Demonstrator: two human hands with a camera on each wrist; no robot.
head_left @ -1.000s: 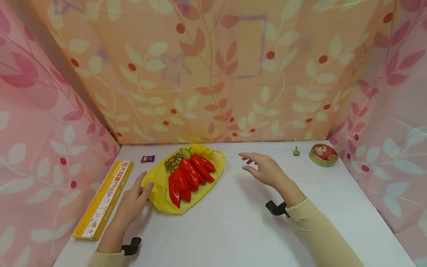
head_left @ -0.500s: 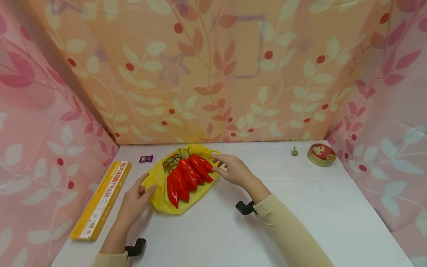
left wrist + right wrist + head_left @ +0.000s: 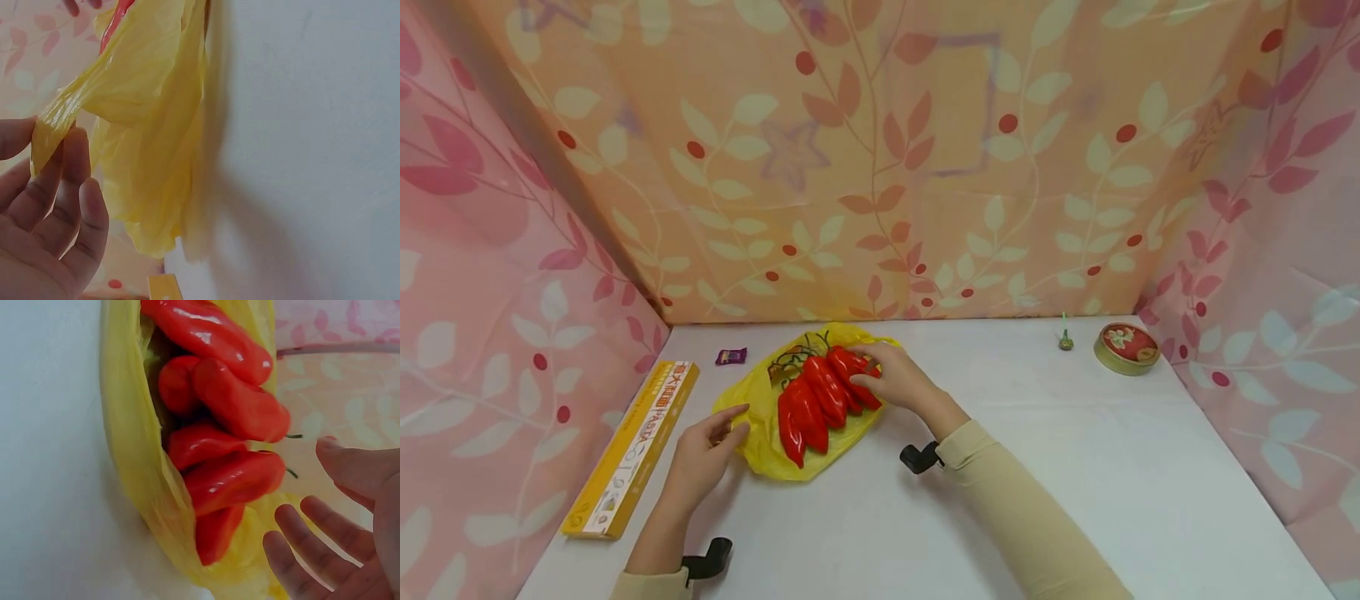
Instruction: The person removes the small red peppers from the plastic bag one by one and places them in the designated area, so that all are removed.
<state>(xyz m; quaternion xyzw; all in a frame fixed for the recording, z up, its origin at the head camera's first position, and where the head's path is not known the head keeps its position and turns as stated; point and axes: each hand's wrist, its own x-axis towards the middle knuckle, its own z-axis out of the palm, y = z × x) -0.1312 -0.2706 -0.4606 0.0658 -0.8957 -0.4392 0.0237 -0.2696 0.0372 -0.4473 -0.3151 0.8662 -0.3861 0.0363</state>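
Several glossy red peppers with dark stems lie on a spread yellow plastic bag at the left centre of the table. My left hand pinches the bag's left edge between thumb and fingers; the left wrist view shows the yellow film drawn up there. My right hand hovers over the bag's right end, beside the rightmost pepper. In the right wrist view its thumb and fingers are spread apart, with nothing between them, close to the peppers.
A yellow pasta box lies left of my left hand. Behind it sits a small purple wrapped candy. At the back right are a small green-stemmed item and a round red-lidded tin. Patterned cloth walls enclose the white table.
My right hand has moved left from bare table to over the bag's right end and the peppers. My left hand stays at the bag's left edge; bag and peppers lie nearly unchanged.
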